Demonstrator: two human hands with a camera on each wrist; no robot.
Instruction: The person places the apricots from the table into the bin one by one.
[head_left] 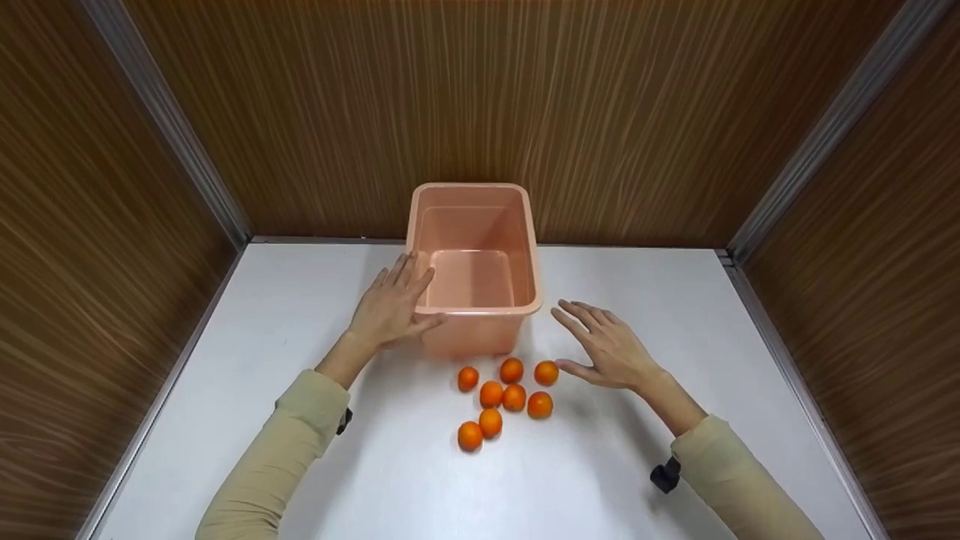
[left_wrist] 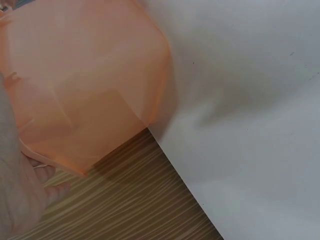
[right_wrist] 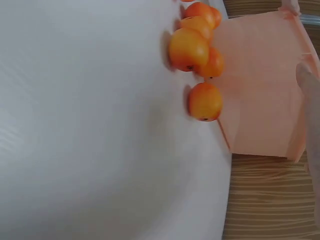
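A pink plastic tub (head_left: 525, 247) stands empty at the back middle of the white table (head_left: 225, 375). My left hand (head_left: 394, 307) lies flat against the tub's left front corner, fingers straight, thumb under the rim. In the left wrist view the tub (left_wrist: 85, 85) fills the upper left beside the palm (left_wrist: 17, 190). My right hand (head_left: 607, 345) hovers open just right of the tub, thumb near one of several small oranges (head_left: 546, 373) clustered in front of it. The right wrist view shows the oranges (right_wrist: 189, 49) beside the tub wall (right_wrist: 260, 85).
Wood-grain walls (head_left: 480, 97) close in the table at the back and both sides, with metal strips at the corners. The oranges lie between my two forearms. Bare white tabletop (head_left: 600, 480) stretches toward the front edge.
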